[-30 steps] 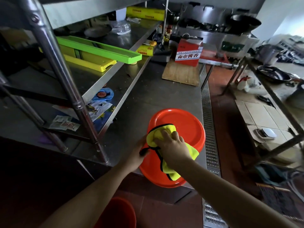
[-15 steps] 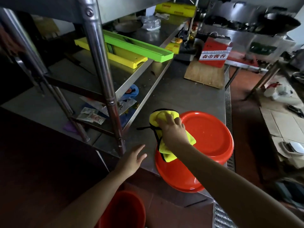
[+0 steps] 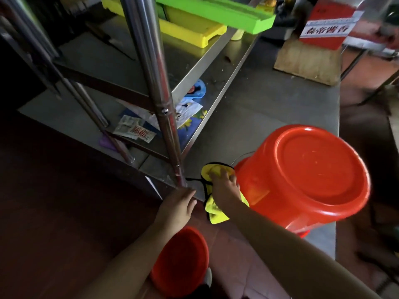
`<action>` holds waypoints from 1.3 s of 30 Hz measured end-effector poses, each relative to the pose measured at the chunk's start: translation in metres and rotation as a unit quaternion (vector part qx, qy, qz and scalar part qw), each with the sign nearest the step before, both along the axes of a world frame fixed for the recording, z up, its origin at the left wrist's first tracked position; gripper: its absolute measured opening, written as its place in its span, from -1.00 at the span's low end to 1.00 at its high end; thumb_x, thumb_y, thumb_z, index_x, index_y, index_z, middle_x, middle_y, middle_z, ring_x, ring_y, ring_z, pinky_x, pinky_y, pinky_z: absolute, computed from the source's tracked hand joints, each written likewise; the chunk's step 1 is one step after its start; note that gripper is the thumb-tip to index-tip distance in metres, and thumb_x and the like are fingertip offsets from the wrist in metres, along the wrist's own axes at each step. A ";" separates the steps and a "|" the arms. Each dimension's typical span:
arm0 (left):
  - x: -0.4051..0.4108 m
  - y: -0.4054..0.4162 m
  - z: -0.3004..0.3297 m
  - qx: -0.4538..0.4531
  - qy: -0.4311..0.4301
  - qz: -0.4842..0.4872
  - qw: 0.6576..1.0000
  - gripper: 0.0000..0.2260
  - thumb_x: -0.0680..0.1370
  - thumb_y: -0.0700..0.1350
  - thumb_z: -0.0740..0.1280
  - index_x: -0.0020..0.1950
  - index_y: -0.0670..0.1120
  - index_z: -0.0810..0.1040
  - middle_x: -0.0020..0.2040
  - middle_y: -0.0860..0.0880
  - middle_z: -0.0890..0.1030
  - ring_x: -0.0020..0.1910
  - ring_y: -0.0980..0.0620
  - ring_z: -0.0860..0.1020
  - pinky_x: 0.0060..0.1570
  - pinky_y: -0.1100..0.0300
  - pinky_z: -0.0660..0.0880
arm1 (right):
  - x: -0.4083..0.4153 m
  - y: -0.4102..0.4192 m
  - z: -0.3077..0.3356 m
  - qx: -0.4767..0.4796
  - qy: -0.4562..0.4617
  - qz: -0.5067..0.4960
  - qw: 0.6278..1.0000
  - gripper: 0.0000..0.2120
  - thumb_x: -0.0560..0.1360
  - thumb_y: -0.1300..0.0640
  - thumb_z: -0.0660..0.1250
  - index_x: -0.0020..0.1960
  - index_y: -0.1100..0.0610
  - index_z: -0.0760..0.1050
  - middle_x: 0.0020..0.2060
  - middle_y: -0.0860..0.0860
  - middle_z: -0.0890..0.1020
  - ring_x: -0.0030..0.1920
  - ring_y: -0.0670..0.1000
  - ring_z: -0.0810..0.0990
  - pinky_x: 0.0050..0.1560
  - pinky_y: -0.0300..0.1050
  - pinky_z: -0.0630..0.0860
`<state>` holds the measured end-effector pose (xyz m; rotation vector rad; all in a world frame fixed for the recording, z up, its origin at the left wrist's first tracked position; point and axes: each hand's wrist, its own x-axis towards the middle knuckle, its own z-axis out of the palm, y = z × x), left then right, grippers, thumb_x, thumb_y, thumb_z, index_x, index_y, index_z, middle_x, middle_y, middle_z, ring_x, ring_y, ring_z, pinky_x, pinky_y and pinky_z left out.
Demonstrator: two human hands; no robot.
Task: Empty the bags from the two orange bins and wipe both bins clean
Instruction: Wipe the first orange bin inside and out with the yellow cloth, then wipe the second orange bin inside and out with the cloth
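Observation:
One orange bin [image 3: 302, 175] stands upside down on the steel table [image 3: 269, 108], near its front edge. My right hand [image 3: 224, 186] presses a yellow cloth [image 3: 216, 210] with black trim against the bin's left side. Part of the cloth hangs over the table edge. My left hand [image 3: 177, 208] hovers at the table's front corner, fingers loosely together, holding nothing. A second orange bin [image 3: 181, 260] stands upright on the red floor below, under my left forearm.
A steel shelf post [image 3: 155, 87] rises just left of my hands. The shelf holds green [image 3: 216, 11] and yellow [image 3: 190, 33] trays; packets and papers [image 3: 138, 130] lie beneath. A red carton [image 3: 328, 26] and wooden board [image 3: 308, 61] sit at the table's far end.
My left hand let go of the bin and drew back to the table's corner. My right hand slid the cloth from the bin's top down its left side. The view dipped down.

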<state>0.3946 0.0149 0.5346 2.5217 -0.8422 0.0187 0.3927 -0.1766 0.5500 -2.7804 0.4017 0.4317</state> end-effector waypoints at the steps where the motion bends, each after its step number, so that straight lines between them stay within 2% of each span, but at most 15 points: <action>1: 0.000 0.000 -0.004 -0.001 -0.003 -0.001 1.000 -0.74 0.56 -0.08 0.35 0.21 -0.15 0.57 0.09 -0.08 0.62 0.06 -0.08 0.60 0.03 0.05 0.55 | 0.006 0.003 -0.010 0.001 0.003 -0.001 1.000 -0.47 0.59 0.18 0.10 0.53 -0.13 0.21 0.54 0.09 0.12 0.46 0.36 0.14 0.36 0.24 0.28; 6: 0.005 0.005 -0.018 0.003 0.000 0.000 1.000 -0.78 0.59 -0.08 0.27 0.20 -0.10 0.54 0.08 -0.02 0.60 0.09 -0.02 0.55 0.08 0.08 0.50 | 0.041 0.018 -0.038 0.031 0.011 -0.021 0.999 -0.58 0.66 0.00 0.07 0.51 -0.17 0.23 0.55 0.08 0.14 0.47 0.32 0.17 0.38 0.25 0.23; 9: 0.006 0.007 -0.015 0.004 -0.009 0.006 1.000 -0.81 0.57 -0.12 0.30 0.16 -0.12 0.55 0.04 -0.04 0.60 0.04 -0.03 0.56 0.03 0.07 0.52 | 0.043 0.014 -0.035 -0.005 0.038 0.009 0.999 -0.58 0.67 -0.12 0.03 0.52 -0.18 0.21 0.58 0.07 0.10 0.52 0.27 0.13 0.42 0.25 0.22; 11: 0.007 0.002 -0.006 0.010 -0.014 0.007 1.000 -0.83 0.57 -0.11 0.30 0.13 -0.11 0.55 0.01 -0.03 0.59 0.01 -0.03 0.56 0.01 0.07 0.51 | 0.036 0.009 -0.022 -0.030 0.028 0.021 0.999 -0.59 0.67 -0.11 0.06 0.50 -0.14 0.26 0.57 0.08 0.14 0.49 0.24 0.19 0.40 0.21 0.26; 13: 0.010 -0.007 0.010 0.015 -0.021 0.001 1.000 -0.83 0.58 -0.09 0.27 0.11 -0.11 0.55 0.01 -0.03 0.59 0.01 -0.05 0.55 0.00 0.05 0.51 | 0.031 0.000 0.003 -0.051 0.002 0.034 0.998 -0.62 0.66 -0.07 0.09 0.45 -0.09 0.35 0.51 0.09 0.25 0.44 0.24 0.28 0.37 0.16 0.32; 17: 0.018 -0.044 0.055 0.009 -0.072 -0.011 0.997 -0.77 0.59 -0.07 0.27 0.19 -0.11 0.57 0.06 -0.07 0.61 0.05 -0.08 0.57 0.01 0.05 0.52 | 0.033 -0.030 0.071 -0.096 -0.038 0.069 0.992 -0.70 0.61 0.13 0.15 0.31 0.09 0.46 0.29 0.11 0.46 0.33 0.21 0.40 0.26 0.05 0.39; 19: 0.022 -0.069 0.084 0.000 -0.095 -0.020 0.995 -0.75 0.60 -0.06 0.26 0.21 -0.11 0.57 0.07 -0.09 0.60 0.05 -0.10 0.57 0.02 0.02 0.53 | 0.032 -0.048 0.109 -0.085 -0.061 0.069 0.992 -0.70 0.61 0.17 0.15 0.30 0.10 0.46 0.29 0.10 0.48 0.33 0.18 0.40 0.24 0.01 0.39; 23: 0.026 -0.119 0.129 0.002 -0.157 -0.049 0.986 -0.69 0.65 -0.01 0.14 0.24 -0.10 0.56 0.11 -0.09 0.60 0.07 -0.06 0.57 0.05 0.04 0.52 | 0.015 -0.084 0.172 -0.037 -0.137 0.026 0.990 -0.74 0.53 0.14 0.28 0.21 0.07 0.54 0.21 0.14 0.53 0.25 0.23 0.49 0.16 0.02 0.50; 28: 0.016 -0.175 0.162 0.027 -0.194 -0.101 0.975 -0.62 0.63 0.00 0.10 0.22 -0.19 0.58 0.15 -0.19 0.62 0.17 -0.18 0.56 0.19 0.01 0.50 | -0.029 -0.156 0.203 -0.104 -0.127 -0.045 0.985 -0.62 0.58 0.08 0.22 0.39 -0.01 0.45 0.34 0.08 0.46 0.38 0.17 0.37 0.34 0.03 0.39; 30: 0.010 -0.197 0.168 0.073 -0.170 -0.114 0.976 -0.59 0.65 0.06 0.08 0.34 -0.13 0.49 0.30 -0.16 0.54 0.30 -0.17 0.47 0.32 0.01 0.38 | -0.053 -0.188 0.206 -0.136 -0.115 -0.070 0.982 -0.61 0.60 0.00 0.23 0.42 -0.06 0.41 0.36 0.08 0.44 0.39 0.18 0.36 0.35 0.07 0.36; 32: 0.007 -0.211 0.169 0.085 -0.112 -0.097 0.985 -0.50 0.61 0.22 0.09 0.44 -0.03 0.38 0.41 -0.12 0.43 0.40 -0.17 0.37 0.37 -0.01 0.32 | -0.072 -0.214 0.205 -0.157 -0.087 -0.094 0.979 -0.53 0.57 -0.16 0.26 0.45 -0.09 0.35 0.40 0.10 0.39 0.41 0.21 0.32 0.35 0.12 0.34; 34: 0.001 -0.225 0.171 0.131 -0.029 -0.077 0.988 -0.30 0.50 0.42 0.09 0.56 0.11 0.13 0.56 -0.10 0.18 0.53 -0.21 0.15 0.44 -0.11 0.22 | -0.092 -0.237 0.199 -0.174 -0.034 -0.120 0.977 -0.28 0.47 -0.34 0.31 0.53 -0.15 0.17 0.52 0.14 0.20 0.49 0.27 0.20 0.39 0.20 0.28; 36: -0.002 -0.237 0.171 0.182 0.050 -0.056 0.980 -0.09 0.36 0.56 0.11 0.57 0.21 -0.15 0.61 -0.10 -0.09 0.55 -0.27 -0.03 0.43 -0.23 0.16 | -0.107 -0.257 0.189 -0.155 0.020 -0.150 0.976 -0.01 0.34 -0.47 0.35 0.58 -0.22 -0.09 0.59 0.16 -0.01 0.55 0.33 0.04 0.40 0.32 0.20; 37: -0.002 -0.240 0.171 0.190 0.090 -0.045 0.977 -0.02 0.31 0.58 0.16 0.55 0.23 -0.23 0.60 -0.12 -0.15 0.55 -0.29 -0.03 0.40 -0.25 0.17 | -0.114 -0.266 0.183 -0.122 0.037 -0.173 0.977 0.09 0.29 -0.51 0.36 0.58 -0.25 -0.19 0.60 0.16 -0.07 0.55 0.37 0.00 0.39 0.37 0.19; 39: 0.002 -0.243 0.170 0.171 0.179 -0.026 0.969 0.10 0.26 0.55 0.29 0.54 0.22 -0.32 0.60 -0.18 -0.09 0.53 -0.29 0.10 0.38 -0.23 0.23 | -0.121 -0.277 0.170 -0.030 0.050 -0.216 0.975 0.21 0.24 -0.51 0.42 0.56 -0.26 -0.32 0.59 0.22 -0.09 0.52 0.44 0.07 0.39 0.39 0.24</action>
